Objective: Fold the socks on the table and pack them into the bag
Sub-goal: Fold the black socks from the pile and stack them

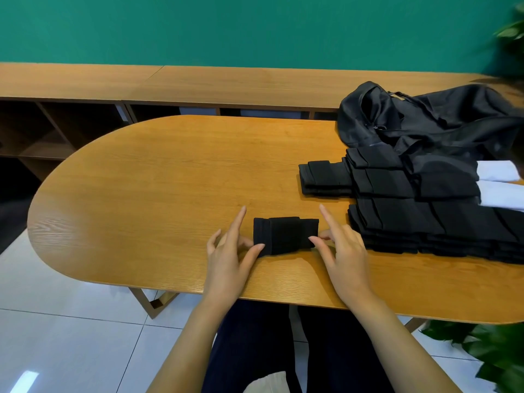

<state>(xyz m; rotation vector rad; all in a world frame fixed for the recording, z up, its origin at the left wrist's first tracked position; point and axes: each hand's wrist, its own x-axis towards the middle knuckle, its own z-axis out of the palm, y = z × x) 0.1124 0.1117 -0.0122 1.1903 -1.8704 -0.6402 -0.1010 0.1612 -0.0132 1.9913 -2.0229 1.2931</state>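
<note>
Closest in, the left hand (229, 259) pinches the left end of a small folded black sock (285, 235), and the right hand (344, 251) pinches its right end. Both pointing fingers stick out straight. The sock lies on the light brown wooden counter (158, 177). If the hands let go too fast, the soft fold may spring open. A careless lift could also bump the big pile of folded black socks (397, 194) near the floppy black cloth bag (425, 117).
</note>
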